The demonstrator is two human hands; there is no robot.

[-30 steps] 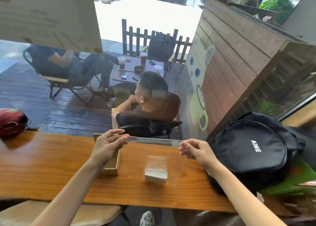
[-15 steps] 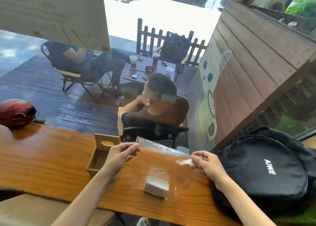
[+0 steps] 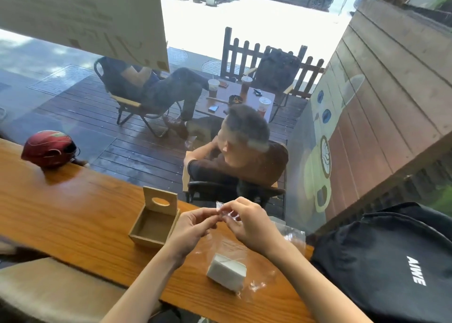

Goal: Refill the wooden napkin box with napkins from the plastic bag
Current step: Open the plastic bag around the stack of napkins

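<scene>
Both hands have come together since the earlier frame: then they held the top edge of the plastic bag (image 3: 230, 247) stretched wide between them, now the left hand (image 3: 193, 227) and right hand (image 3: 252, 222) meet above the worktop (image 3: 73, 215), fingertips pinched on the bunched mouth of the bag, just beside each other. Judged step: working the seal apart, so the opening is not yet made and no napkins have gone across. Plastic bag: clear, thin, crinkled film, upper part lifted, lower part lying on the worktop. Napkins (image 3: 226, 271): one white, block-shaped stack, soft-edged, sitting inside the bag's bottom, near the worktop's front edge. Wooden napkin box (image 3: 154, 225): pale plain wood, square, open and empty, its lid standing upright at the back with an oval slot cut through; it stands just left of the hands, apart from the bag. Worktop: long orange-brown plank, glossy, visible grain. Further out: black fabric backpack (image 3: 381, 266) at right with white lettering; red helmet (image 3: 47, 149) at far left; window glass behind.
</scene>
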